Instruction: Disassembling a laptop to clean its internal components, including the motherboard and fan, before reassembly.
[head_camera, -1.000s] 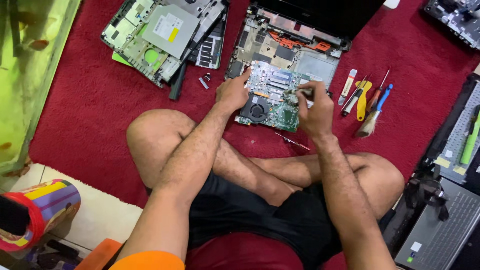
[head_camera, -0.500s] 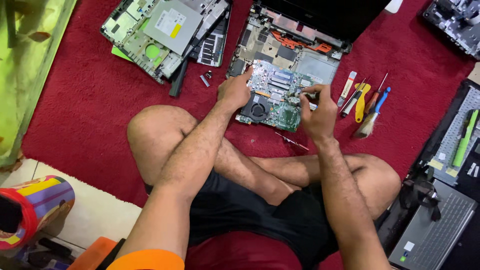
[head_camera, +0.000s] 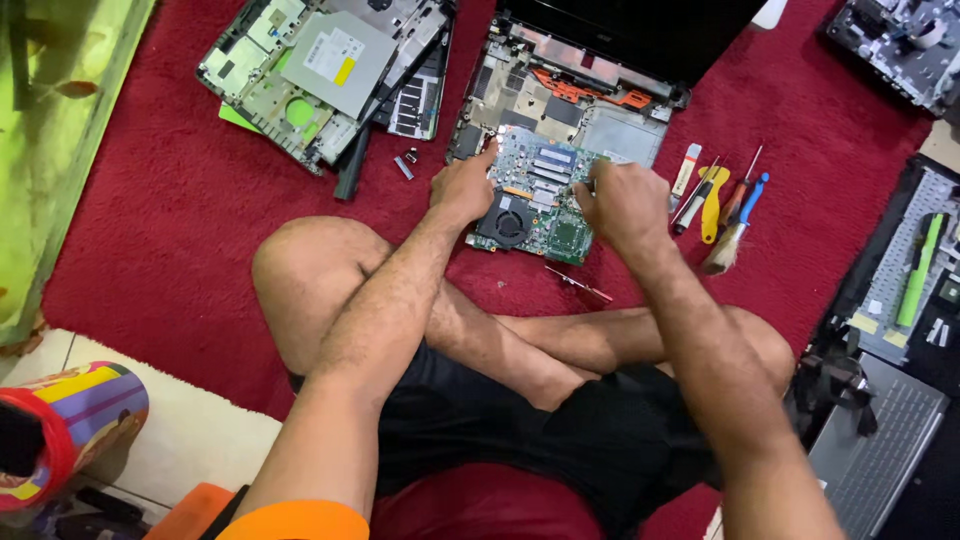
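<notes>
I sit cross-legged on a red carpet (head_camera: 160, 240). A green motherboard (head_camera: 540, 195) with a black fan lies in front of my knees, partly over an opened laptop base (head_camera: 560, 105). My left hand (head_camera: 465, 190) rests on the board's left edge, fingertips pressing its upper corner. My right hand (head_camera: 625, 205) is knuckles-up at the board's right edge, fingers curled tight against it. Whether a small tool is in those fingers is hidden.
Several hand tools (head_camera: 715, 200) and a brush (head_camera: 725, 250) lie right of the board, and a small red screwdriver (head_camera: 580, 285) below it. Stripped laptop parts (head_camera: 320, 70) are at upper left. More laptops (head_camera: 880, 450) are at right, a glass tank (head_camera: 60, 130) at left.
Both hands stay on the board. My right hand has turned slightly, its fingers curled closer to the board's right edge. The view has shifted a little.
</notes>
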